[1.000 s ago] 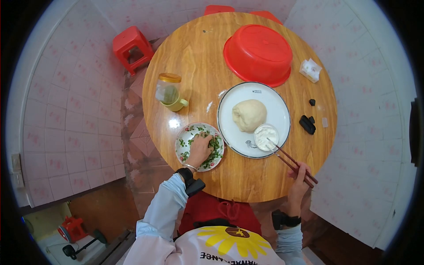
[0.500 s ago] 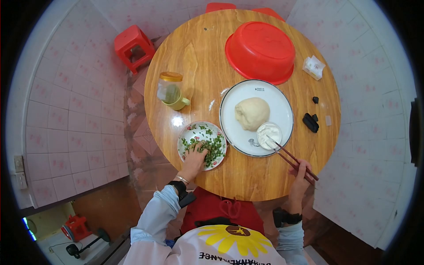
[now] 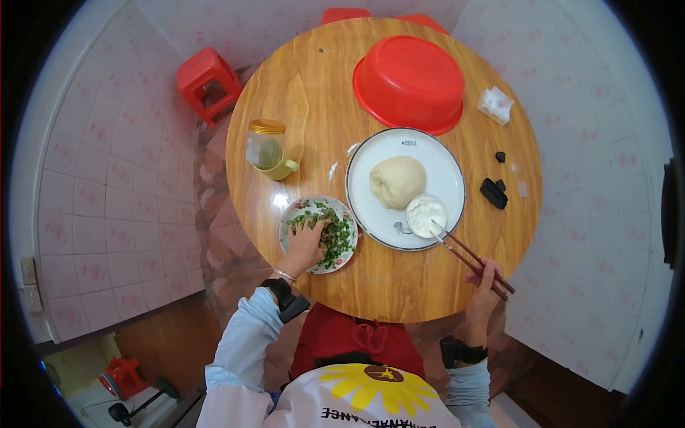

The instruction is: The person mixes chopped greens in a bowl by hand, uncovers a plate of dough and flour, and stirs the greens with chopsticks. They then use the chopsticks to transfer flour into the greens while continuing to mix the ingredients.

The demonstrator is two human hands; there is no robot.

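My left hand (image 3: pixel 307 245) reaches into a patterned bowl (image 3: pixel 285 214) of chopped green onions (image 3: pixel 340 233). Its fingers are spread and bent down into the greens, and their tips are partly hidden. My right hand (image 3: pixel 485 284) is closed around a pair of dark chopsticks (image 3: pixel 467 255) at the table's right front edge. The pale tips of the chopsticks reach into a small bowl of white powder (image 3: pixel 426 212). That bowl stands on a large white plate (image 3: pixel 446 167) with a dark rim, beside a smooth lump of dough (image 3: pixel 399 182).
An upturned red basin (image 3: pixel 410 82) lies at the back of the round wooden table (image 3: pixel 307 85). A yellow-lidded jar in a cup (image 3: pixel 270 151) stands at left. Small black objects (image 3: pixel 494 192) and a tissue pack (image 3: pixel 496 105) lie at right. A red stool (image 3: pixel 208 84) is on the floor.
My left hand has shifted within the bowl, and its fingers look more spread over the greens. The table's contents sit slightly further left in view. My right hand keeps its hold on the chopsticks.
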